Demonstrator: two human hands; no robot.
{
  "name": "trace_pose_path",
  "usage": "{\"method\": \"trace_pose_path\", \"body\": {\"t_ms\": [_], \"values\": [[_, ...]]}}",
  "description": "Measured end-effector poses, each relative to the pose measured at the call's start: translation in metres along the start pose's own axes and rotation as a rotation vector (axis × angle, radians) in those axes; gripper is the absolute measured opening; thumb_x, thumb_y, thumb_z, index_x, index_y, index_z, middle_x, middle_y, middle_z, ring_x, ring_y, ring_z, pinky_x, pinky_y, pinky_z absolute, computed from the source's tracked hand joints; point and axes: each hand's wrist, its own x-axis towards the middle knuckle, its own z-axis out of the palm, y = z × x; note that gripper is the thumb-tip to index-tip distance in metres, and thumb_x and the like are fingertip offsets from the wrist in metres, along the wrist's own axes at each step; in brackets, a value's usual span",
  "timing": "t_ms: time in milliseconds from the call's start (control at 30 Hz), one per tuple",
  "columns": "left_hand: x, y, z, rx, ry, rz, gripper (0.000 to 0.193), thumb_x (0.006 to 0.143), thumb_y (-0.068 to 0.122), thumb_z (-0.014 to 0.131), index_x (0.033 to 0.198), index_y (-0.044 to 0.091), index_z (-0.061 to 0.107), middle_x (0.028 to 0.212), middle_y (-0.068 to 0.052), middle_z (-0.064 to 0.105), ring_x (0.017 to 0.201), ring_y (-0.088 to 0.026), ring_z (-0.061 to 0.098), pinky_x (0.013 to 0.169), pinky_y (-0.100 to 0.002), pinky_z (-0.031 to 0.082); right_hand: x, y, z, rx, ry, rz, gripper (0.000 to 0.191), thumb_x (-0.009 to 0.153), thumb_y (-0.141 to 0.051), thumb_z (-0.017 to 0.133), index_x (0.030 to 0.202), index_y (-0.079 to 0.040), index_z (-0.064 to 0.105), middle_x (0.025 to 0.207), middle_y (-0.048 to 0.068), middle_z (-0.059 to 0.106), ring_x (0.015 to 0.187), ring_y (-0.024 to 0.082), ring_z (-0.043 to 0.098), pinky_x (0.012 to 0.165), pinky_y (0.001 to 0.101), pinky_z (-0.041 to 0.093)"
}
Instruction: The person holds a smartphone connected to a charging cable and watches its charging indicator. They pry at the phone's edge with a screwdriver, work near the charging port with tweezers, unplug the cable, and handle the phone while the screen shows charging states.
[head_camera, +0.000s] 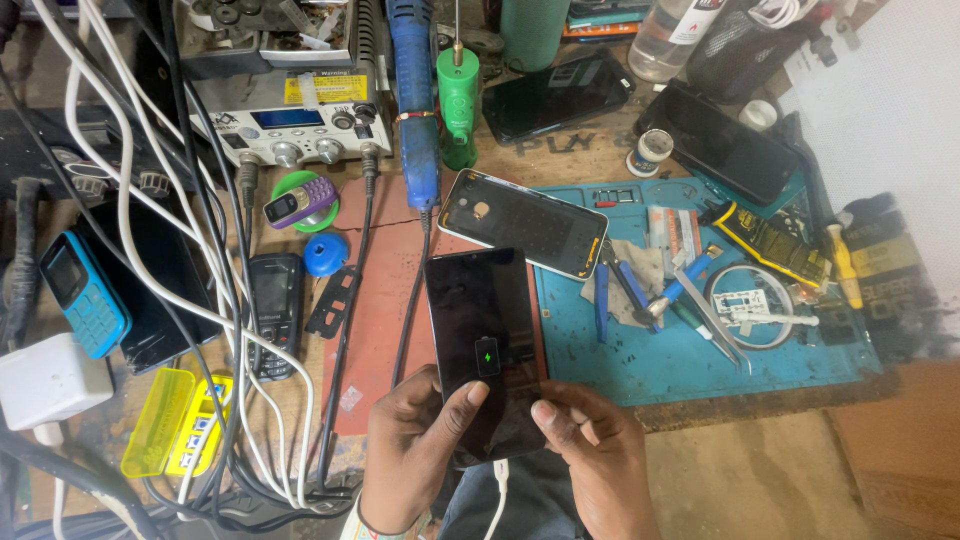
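Hands, left hand (412, 450) and right hand (598, 462), grip charging smartphone (484, 345).

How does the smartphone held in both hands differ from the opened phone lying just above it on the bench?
The held smartphone shows its dark glass screen with a green charging icon lit; the opened phone lies back off, insides exposed. A white cable enters the held smartphone's lower end; nothing visibly plugs into the opened phone. The left hand and right hand grip one; the other rests untouched. Both are slim, dark rectangles.
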Motion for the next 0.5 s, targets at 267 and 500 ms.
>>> {"method": "trace_pose_path", "body": {"t_ms": [267, 500], "values": [[0.0, -0.0022, -0.0009, 0.021, 0.007, 0.015, 0.023, 0.094, 0.012, 0.075, 0.079, -0.002, 0.066, 0.069, 0.002, 0.06, 0.062, -0.004, 0.047, 0.052, -0.022, 0.036, -0.0006, -0.0027, 0.0015, -0.004, 0.009, 0.008, 0.032, 0.084, -0.018, 0.08, 0.108, 0.003, 0.081, 0.08, 0.006, 0.073, 0.071, 0.011, 0.06, 0.063, 0.0261, 0.048], [0.0007, -0.0006, -0.0003, 0.01, -0.006, 0.009, 0.021, 0.094, 0.013, 0.074, 0.081, -0.001, 0.067, 0.069, 0.002, 0.062, 0.062, -0.003, 0.048, 0.051, -0.022, 0.036, -0.0016, -0.004, 0.0023, -0.034, 0.019, 0.012, 0.034, 0.083, -0.02, 0.08, 0.108, 0.003, 0.081, 0.076, 0.004, 0.072, 0.069, 0.011, 0.059, 0.063, 0.0265, 0.047]]}}
